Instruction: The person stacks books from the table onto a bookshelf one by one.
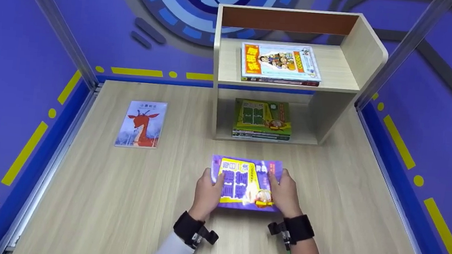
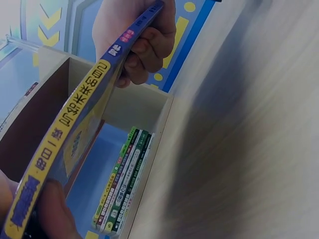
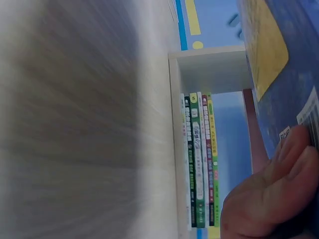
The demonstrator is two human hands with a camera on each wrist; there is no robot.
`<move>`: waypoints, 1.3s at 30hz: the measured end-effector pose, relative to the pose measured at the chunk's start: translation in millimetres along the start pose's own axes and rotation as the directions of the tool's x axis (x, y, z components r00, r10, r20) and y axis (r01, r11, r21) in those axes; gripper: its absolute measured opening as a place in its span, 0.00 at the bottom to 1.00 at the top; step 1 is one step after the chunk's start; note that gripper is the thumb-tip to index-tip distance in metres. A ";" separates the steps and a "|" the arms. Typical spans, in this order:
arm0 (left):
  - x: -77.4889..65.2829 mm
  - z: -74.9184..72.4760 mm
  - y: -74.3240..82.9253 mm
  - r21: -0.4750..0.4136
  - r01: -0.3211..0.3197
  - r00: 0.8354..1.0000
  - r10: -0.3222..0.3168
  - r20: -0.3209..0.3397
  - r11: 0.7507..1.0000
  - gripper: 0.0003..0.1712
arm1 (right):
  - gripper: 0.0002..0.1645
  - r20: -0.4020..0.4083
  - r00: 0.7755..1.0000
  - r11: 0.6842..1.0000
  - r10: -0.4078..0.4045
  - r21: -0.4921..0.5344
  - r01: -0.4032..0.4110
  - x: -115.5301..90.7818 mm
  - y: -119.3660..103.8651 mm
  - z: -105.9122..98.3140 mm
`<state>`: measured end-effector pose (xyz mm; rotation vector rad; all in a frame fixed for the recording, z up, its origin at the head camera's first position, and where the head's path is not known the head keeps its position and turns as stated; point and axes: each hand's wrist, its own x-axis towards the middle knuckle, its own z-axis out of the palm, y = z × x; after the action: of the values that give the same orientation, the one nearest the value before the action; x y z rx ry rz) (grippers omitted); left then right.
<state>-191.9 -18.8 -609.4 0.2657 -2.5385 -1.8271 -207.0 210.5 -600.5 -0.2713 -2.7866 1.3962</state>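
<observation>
A purple and yellow book (image 1: 241, 182) is held above the table by both hands, its cover facing up in the head view. My left hand (image 1: 208, 192) grips its left edge, thumb on the cover. On the opposite edge, my right hand (image 1: 286, 194) pinches the book the same way. The left wrist view shows the book's yellow spine (image 2: 75, 112) edge-on, with fingers (image 2: 149, 47) curled beneath the far end. In the right wrist view, the right hand's fingers (image 3: 279, 189) lie against the blue underside (image 3: 294, 64), near a barcode.
A two-tier wooden shelf (image 1: 217, 70) stands at the back. Its upper tier bears a small stack topped by a comic book (image 1: 282, 62); the lower tier holds a stack of green-topped books (image 1: 263, 116). A deer-cover book (image 1: 142, 125) lies on the table (image 1: 119, 199) at left.
</observation>
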 end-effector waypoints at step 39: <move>23.3 -42.8 93.2 -0.137 -0.640 0.755 0.652 0.067 0.756 0.53 | 0.43 -0.025 0.829 0.734 -0.559 0.450 0.509 -11.3 -59.3 -98.5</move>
<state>-223.3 -33.6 -510.1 -0.6630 -2.1549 -1.6875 -195.9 252.1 -493.3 0.5937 -2.2206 1.8222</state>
